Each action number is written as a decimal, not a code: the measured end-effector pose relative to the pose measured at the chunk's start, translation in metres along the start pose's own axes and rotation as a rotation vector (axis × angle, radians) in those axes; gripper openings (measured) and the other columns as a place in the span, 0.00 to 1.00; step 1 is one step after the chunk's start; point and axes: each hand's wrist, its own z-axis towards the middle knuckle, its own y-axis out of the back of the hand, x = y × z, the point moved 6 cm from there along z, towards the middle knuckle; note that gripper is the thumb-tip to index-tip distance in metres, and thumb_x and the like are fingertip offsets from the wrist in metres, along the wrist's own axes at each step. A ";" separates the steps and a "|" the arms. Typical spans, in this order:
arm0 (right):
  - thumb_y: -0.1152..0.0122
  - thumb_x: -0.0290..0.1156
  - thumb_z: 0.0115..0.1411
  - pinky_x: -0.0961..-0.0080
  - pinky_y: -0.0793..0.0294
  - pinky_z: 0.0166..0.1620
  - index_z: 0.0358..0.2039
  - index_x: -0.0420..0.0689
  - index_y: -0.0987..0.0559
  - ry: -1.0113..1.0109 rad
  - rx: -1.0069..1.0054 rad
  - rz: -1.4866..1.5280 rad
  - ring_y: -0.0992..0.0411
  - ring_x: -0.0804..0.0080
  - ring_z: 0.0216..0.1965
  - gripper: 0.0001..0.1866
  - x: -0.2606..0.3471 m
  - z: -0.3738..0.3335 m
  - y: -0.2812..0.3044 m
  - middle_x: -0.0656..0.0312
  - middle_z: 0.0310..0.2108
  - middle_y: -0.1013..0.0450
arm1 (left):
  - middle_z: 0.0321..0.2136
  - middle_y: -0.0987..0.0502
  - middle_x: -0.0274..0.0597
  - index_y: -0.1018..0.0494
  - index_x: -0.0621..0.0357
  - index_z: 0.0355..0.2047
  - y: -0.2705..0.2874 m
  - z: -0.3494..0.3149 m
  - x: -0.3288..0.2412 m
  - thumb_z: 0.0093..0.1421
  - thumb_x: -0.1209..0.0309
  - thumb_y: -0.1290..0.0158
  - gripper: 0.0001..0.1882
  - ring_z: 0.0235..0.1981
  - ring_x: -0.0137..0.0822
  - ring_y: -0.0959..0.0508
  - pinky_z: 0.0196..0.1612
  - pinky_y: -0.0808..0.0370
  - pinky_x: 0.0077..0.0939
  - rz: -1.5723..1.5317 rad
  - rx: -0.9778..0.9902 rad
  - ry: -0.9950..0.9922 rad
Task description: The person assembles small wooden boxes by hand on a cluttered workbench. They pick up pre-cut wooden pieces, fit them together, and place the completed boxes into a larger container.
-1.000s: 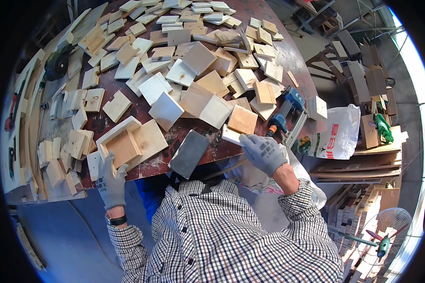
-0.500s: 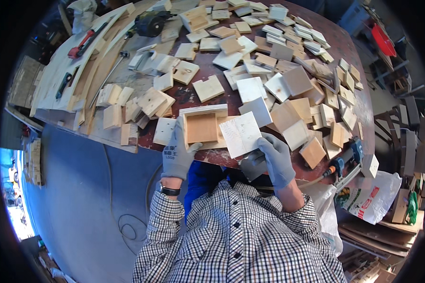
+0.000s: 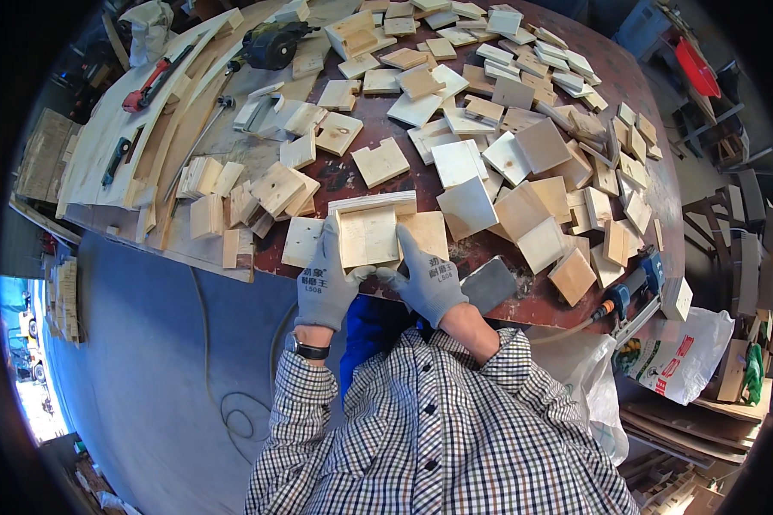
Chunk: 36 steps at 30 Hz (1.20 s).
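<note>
one blue nail gun (image 3: pixel 652 268), orange fitting at one end, at the right edge of the counter (image 3: pixel 545 314).
one white bag (image 3: pixel 680 360), red print, beside that edge.
one green cloth (image 3: pixel 753 375), right of the bag.
one red basin (image 3: pixel 697 69), upper right.
one bulky black tool (image 3: pixel 270 45), upper left.
one red-handled tool (image 3: pixel 137 99), left.
one small dark tool (image 3: pixel 112 167), nearby.
one thin cable (image 3: pixel 224 412), looped on the floor (image 3: pixel 155 335).

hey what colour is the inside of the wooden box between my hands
Pale cream. The inside of the box shows best in the head view.
</note>
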 end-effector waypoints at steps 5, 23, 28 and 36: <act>0.33 0.46 0.63 0.54 0.22 0.48 0.72 0.43 0.41 -0.123 0.156 0.215 0.21 0.42 0.47 0.43 -0.011 0.004 -0.008 0.44 0.44 0.19 | 0.63 0.29 0.61 0.52 0.58 0.75 -0.008 -0.004 0.009 0.59 0.41 0.39 0.56 0.56 0.57 0.21 0.52 0.19 0.44 -0.040 0.021 0.036; 0.37 0.37 0.62 0.66 0.31 0.41 0.62 0.53 0.27 0.332 -0.498 -0.280 0.26 0.68 0.34 0.27 0.003 -0.042 0.080 0.66 0.33 0.27 | 0.69 0.35 0.59 0.52 0.57 0.76 -0.012 0.006 -0.005 0.59 0.59 0.34 0.52 0.65 0.58 0.29 0.62 0.26 0.43 0.008 -0.060 -0.048; 0.28 0.38 0.58 0.70 0.30 0.30 0.52 0.46 0.18 0.163 -0.696 -0.334 0.25 0.70 0.25 0.22 -0.044 -0.143 0.166 0.67 0.25 0.26 | 0.71 0.38 0.56 0.52 0.55 0.77 -0.006 -0.002 0.005 0.58 0.58 0.32 0.54 0.69 0.56 0.34 0.67 0.31 0.42 0.018 -0.044 -0.002; 0.30 0.43 0.59 0.66 0.32 0.33 0.56 0.50 0.20 -0.204 -0.488 -0.689 0.29 0.70 0.28 0.25 -0.132 -0.216 0.124 0.68 0.27 0.32 | 0.71 0.37 0.57 0.51 0.55 0.77 -0.008 0.000 0.018 0.57 0.60 0.32 0.54 0.68 0.54 0.32 0.68 0.32 0.41 -0.062 -0.057 -0.036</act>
